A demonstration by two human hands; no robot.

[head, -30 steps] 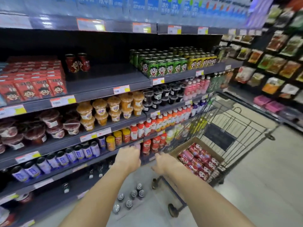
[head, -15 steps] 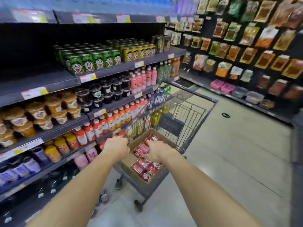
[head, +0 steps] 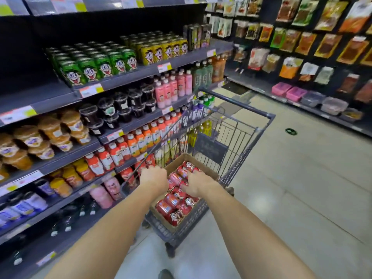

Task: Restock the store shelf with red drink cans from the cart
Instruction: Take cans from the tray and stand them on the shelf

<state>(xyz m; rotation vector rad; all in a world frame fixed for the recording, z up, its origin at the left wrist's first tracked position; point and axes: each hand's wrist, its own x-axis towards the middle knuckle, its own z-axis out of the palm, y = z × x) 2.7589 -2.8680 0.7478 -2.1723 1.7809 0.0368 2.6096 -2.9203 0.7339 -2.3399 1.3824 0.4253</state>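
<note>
Left hand: your left hand (head: 154, 179) hangs over the near-left corner of the cardboard box (head: 175, 160), knuckles up and fingers curled under. Whether they hold a can, you cannot tell; nothing shows between them.
Right hand: your right hand (head: 198, 183) lies on the red drink cans (head: 172, 206) in the middle of the box, fingers bent down over them. A settled hold on one can cannot be confirmed from this view.
Location of stock: the cans lie in the open box at the bottom of the cart (head: 237, 121), which stands just beside the store shelf (head: 50, 95).
Governing relation: the cans are directly beneath both palms, lying on their sides, long axes roughly across the box. In my judgement the right hand is nearer and should lift first; the left has cans just to its right.
Direction of travel: the shelf lies to your left and above the box, so a lifted can must be turned upright on the way.
Destination: a bare stretch of shelf shows left of the green cans (head: 96, 67); I judge that the likely slot.
Labels: red, green and yellow cans (head: 163, 51) carry a cartoon face with wide eyes. Price tags (head: 91, 90) are yellow and white; their print is too blurred to read.
</note>
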